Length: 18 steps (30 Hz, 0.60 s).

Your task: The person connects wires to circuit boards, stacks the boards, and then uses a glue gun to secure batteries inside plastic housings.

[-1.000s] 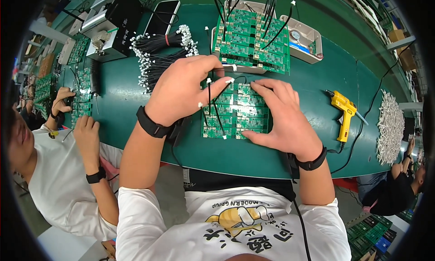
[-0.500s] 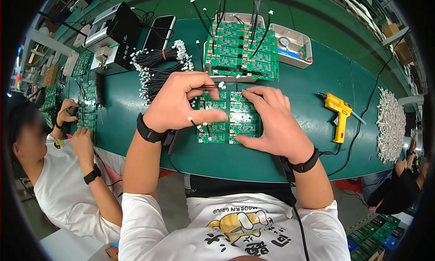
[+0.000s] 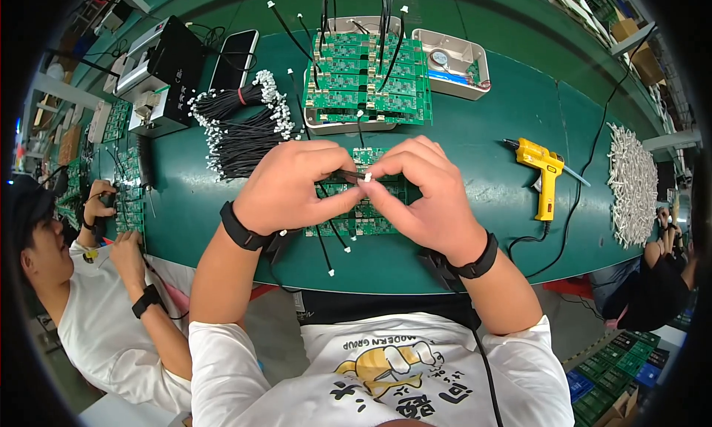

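Grasping a black cable between thumb and fingers, the left hand meets the right hand, which pinches the cable's white connector at the centre of the frame, just above a green circuit-board panel; a yellow hot-glue gun lies at right, bundled black cables at upper left

Bright, even light; black, bowed fisheye rim
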Tool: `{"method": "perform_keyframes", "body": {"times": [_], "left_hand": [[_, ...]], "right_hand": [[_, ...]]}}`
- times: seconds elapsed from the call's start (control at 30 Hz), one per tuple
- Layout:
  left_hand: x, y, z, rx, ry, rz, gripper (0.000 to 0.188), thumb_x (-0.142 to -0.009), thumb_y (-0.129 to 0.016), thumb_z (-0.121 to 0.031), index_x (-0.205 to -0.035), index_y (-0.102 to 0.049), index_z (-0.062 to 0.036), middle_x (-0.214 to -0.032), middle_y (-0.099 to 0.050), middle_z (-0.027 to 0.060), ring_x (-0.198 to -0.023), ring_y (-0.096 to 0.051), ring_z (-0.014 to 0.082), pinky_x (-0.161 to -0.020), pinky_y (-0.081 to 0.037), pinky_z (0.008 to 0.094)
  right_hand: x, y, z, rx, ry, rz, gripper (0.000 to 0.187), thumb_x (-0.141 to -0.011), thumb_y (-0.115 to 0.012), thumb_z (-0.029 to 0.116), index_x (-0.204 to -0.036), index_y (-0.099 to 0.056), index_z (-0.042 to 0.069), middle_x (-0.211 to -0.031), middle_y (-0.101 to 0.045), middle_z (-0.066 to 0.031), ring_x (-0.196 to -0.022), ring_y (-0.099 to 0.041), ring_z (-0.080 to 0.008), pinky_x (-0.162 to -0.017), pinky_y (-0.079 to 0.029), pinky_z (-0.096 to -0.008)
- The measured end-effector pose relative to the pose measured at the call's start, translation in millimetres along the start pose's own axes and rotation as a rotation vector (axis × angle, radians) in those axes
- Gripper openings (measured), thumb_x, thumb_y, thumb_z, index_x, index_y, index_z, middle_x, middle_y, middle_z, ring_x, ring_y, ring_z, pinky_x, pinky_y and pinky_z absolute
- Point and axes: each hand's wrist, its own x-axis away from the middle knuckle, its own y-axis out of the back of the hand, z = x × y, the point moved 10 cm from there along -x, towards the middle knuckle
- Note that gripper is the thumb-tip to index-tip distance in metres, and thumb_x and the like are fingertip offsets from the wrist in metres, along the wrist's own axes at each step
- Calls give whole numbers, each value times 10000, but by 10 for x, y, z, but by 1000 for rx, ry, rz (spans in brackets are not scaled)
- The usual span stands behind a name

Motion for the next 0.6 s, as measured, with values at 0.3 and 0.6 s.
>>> {"method": "perform_keyframes", "body": {"times": [0.3, 0.6], "left_hand": [[48, 47, 75, 65, 130, 22, 140, -991, -803, -162, -1034, -773, -33, -890, -758, 124, -750, -729, 317, -663, -566, 410], [145, 561, 232, 129, 205, -465, 226, -1149, -614, -153, -1053, -745, 4, -874, -742, 137, -722, -686, 266, -696, -547, 378]], "right_hand": [[28, -35, 73, 241, 78, 52, 175, -862, -922, 68, -990, -813, 117, -1002, -768, -8, -907, -685, -240, -845, -485, -388], [26, -59, -122, 280, 11, 66, 157, -825, -919, 42, -942, -849, 120, -943, -763, 13, -852, -678, -220, -821, -481, -384]]}}
